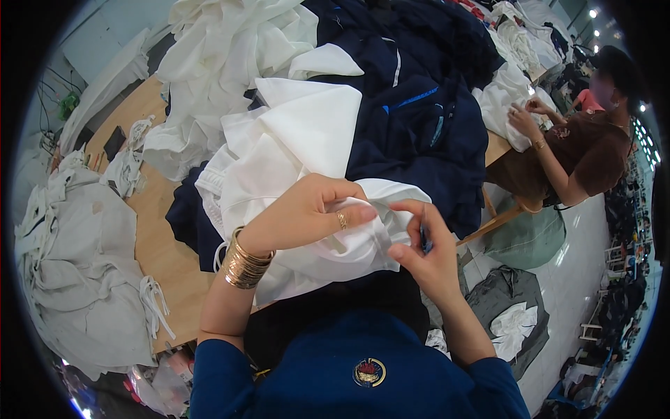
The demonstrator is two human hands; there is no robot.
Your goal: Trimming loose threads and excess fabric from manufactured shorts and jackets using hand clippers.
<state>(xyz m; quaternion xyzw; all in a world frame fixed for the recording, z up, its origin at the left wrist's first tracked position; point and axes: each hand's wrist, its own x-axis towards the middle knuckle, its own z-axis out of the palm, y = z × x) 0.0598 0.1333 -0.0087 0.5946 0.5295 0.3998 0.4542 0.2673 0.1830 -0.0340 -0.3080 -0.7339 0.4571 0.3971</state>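
A white garment (293,153) lies bunched in front of me, its near part lifted off the pile. My left hand (328,209) is closed on its fabric, the thumb pressing a fold against the bent fingers. My right hand (429,248) is at the right edge of the same fold, its fingers curled and the thumb apart from the index fingertip. Something thin and dark blue shows between those fingers, too little of it to name. Under and behind the white cloth lie navy garments (419,133) with bright blue trim.
More white garments (230,63) are heaped at the far left on the wooden table (157,230). Pale grey garments (84,265) hang over its left side. At the right, a co-worker (579,146) handles white cloth. Dark sacking (509,300) lies on the floor.
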